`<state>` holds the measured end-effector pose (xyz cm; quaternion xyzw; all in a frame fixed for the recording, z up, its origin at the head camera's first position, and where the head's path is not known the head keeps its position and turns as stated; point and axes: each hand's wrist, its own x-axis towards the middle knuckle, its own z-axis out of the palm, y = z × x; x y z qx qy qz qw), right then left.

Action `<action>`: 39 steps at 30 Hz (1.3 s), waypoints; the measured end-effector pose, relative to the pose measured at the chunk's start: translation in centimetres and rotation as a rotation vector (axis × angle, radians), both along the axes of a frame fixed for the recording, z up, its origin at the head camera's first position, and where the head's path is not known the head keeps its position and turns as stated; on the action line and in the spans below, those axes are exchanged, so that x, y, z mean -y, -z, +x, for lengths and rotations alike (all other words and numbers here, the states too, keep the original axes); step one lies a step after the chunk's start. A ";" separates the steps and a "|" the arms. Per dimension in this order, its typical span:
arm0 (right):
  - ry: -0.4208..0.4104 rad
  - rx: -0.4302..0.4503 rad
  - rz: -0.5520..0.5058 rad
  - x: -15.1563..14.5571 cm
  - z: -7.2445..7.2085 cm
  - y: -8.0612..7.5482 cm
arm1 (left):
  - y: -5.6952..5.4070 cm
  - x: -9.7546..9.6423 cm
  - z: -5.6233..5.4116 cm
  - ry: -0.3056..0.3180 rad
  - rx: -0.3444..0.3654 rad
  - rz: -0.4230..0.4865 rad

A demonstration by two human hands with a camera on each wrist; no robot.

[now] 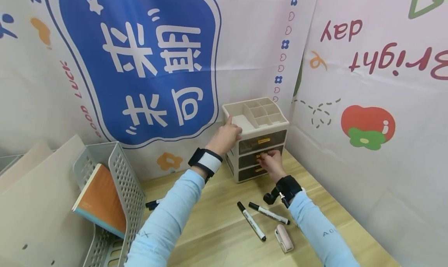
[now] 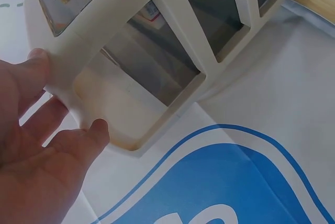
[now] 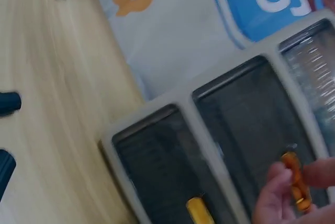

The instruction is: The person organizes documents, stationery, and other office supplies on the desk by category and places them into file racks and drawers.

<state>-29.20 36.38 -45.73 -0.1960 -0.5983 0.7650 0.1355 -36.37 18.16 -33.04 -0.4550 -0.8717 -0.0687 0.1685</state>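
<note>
A cream desktop drawer organizer (image 1: 246, 134) with a compartmented top and dark see-through drawers stands in the table's back corner. My left hand (image 1: 226, 137) grips its top left edge; in the left wrist view the thumb and fingers lie about the corner of the frame (image 2: 63, 59). In front, my right hand (image 1: 273, 164) pinches the gold handle (image 3: 294, 174) of the middle drawer (image 3: 246, 106) between thumb and fingers. That drawer looks closed, flush with the frame. Below it, the bottom drawer's gold handle (image 3: 199, 211) is untouched.
Two black-capped markers (image 1: 252, 222) (image 1: 269, 213) and a pale pink stapler (image 1: 284, 239) lie before the organizer. At left stands a grey file rack (image 1: 127, 177) with an orange book (image 1: 103, 199). More pens (image 1: 152, 204) lie beside the left sleeve. Printed cloth walls rise behind and right.
</note>
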 end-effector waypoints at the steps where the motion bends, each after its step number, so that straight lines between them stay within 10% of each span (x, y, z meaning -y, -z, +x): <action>1: 0.013 0.001 0.003 -0.1 0.0 0.3 | 0.2 -0.1 0.1 0.000 0.001 0.000; 11: 0.011 -0.045 -0.024 -0.4 5.9 1.5 | 0.1 -0.1 0.1 -0.011 -0.048 0.006; 23: -0.009 -0.036 0.050 -0.6 11.7 1.8 | 0.5 0.8 0.6 0.027 0.056 0.145; 27: -0.087 0.033 0.232 -1.2 14.2 1.6 | 3.1 1.9 2.1 0.094 0.203 0.461; 31: -0.214 0.086 0.538 -1.9 17.3 1.8 | 6.9 4.0 6.0 0.090 0.338 0.758; 39: -0.274 0.070 0.721 -2.7 20.1 2.9 | 13.4 3.5 11.1 0.036 0.615 0.802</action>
